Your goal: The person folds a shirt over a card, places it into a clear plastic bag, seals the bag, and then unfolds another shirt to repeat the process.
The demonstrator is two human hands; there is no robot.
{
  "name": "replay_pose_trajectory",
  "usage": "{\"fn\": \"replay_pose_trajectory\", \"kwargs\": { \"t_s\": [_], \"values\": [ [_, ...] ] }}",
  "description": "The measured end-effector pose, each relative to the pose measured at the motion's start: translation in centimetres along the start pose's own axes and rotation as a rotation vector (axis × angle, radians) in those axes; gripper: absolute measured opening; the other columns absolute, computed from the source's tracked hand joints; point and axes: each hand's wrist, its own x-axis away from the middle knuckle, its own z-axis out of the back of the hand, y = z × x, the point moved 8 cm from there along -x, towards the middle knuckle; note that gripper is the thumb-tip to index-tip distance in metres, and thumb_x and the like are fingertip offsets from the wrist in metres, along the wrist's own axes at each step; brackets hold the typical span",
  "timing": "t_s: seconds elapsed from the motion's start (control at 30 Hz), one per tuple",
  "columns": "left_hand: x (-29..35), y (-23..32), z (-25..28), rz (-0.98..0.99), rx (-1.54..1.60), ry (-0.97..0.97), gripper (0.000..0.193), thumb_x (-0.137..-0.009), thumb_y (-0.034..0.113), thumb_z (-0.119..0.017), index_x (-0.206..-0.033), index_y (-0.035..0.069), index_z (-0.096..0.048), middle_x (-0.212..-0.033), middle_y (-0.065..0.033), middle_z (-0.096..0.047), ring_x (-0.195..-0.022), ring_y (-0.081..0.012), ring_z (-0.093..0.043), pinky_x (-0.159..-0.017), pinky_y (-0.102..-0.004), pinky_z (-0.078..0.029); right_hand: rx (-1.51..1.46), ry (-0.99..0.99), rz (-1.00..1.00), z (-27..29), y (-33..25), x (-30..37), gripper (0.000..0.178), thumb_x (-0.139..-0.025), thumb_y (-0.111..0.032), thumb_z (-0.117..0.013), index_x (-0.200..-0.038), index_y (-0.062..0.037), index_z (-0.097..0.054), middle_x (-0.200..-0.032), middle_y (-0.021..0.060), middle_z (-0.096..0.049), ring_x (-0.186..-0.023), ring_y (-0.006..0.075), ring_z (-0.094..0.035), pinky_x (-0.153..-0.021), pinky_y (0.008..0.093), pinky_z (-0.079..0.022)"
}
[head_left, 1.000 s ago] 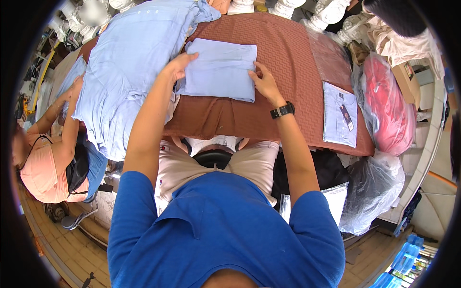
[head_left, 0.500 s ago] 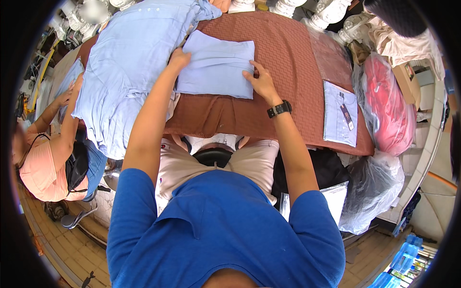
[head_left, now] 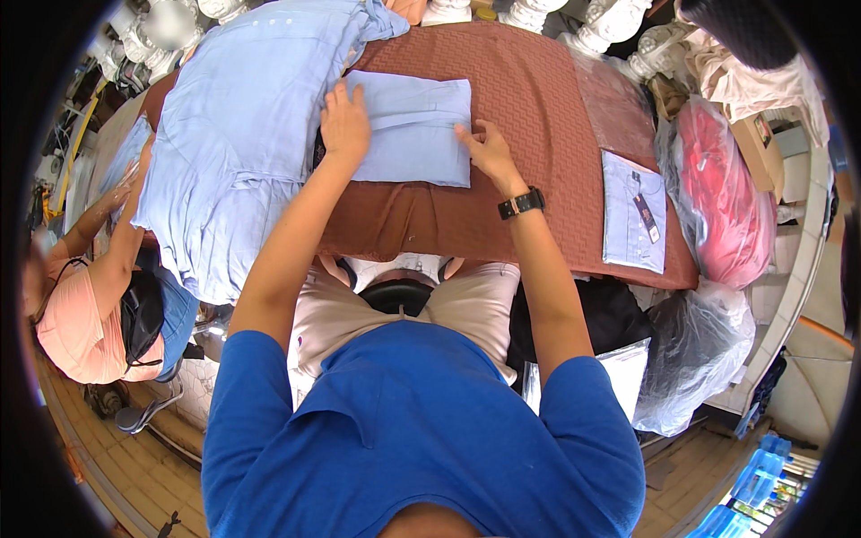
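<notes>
Head view: folded light-blue shirt point(head_left: 414, 127), neat flat rectangle.

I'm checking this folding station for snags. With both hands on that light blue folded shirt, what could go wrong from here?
1. The left hand presses the folded shirt right beside the heap of unfolded light blue shirts; a loose edge might get dragged into the fold.
2. The right hand holds only the shirt's near right edge, so the layers could slide apart on the brown table cover.
3. The bagged shirt lies close to the table's near edge; a nudge could tip it off.
</notes>
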Motion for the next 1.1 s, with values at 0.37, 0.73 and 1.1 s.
{"fn": "replay_pose_trajectory", "kwargs": {
  "t_s": [0.37, 0.73, 1.1],
  "values": [
    [-3.2, -0.2, -3.6, -0.057, 0.193, -0.184, 0.043, -0.095, 0.025, -0.055, -0.136, 0.011, -0.051, -0.141, -0.0179, -0.046, -0.133, -0.0382, -0.043, -0.105, -0.0464, -0.042, 0.516, 0.219, -0.133, 0.1, -3.0, 1.2, 0.089, -0.080, -0.063, -0.068, -0.129, 0.0069, -0.046, -0.127, 0.0309, -0.054, -0.121, 0.0388, -0.055, -0.096, 0.0482, -0.049],
    [-9.3, -5.2, -8.5, -0.073, 0.181, -0.451, 0.035, -0.088, 0.005, -0.057, -0.123, 0.007, -0.051, -0.137, -0.0253, -0.043, -0.122, -0.0434, -0.052, -0.104, -0.0477, -0.044, 0.200, 0.011, -0.210, -1.5, -1.0, 1.8, 0.078, -0.071, -0.052, -0.083, -0.112, 0.0109, -0.061, -0.111, 0.0279, -0.067, -0.098, 0.0328, -0.068, -0.083, 0.0401, -0.054],
    [-7.4, 1.3, -3.7, -0.353, 0.155, -0.138, 0.033, -0.081, 0.002, -0.065, -0.113, 0.004, -0.054, -0.116, -0.0175, -0.052, -0.115, -0.0390, -0.051, -0.096, -0.0472, -0.044, 0.047, -0.022, -0.232, 3.0, 0.0, 0.8, 0.032, -0.082, -0.021, -0.077, -0.100, 0.0040, -0.069, -0.091, 0.0190, -0.070, -0.080, 0.0250, -0.068, -0.071, 0.0359, -0.053]
  ]
}}
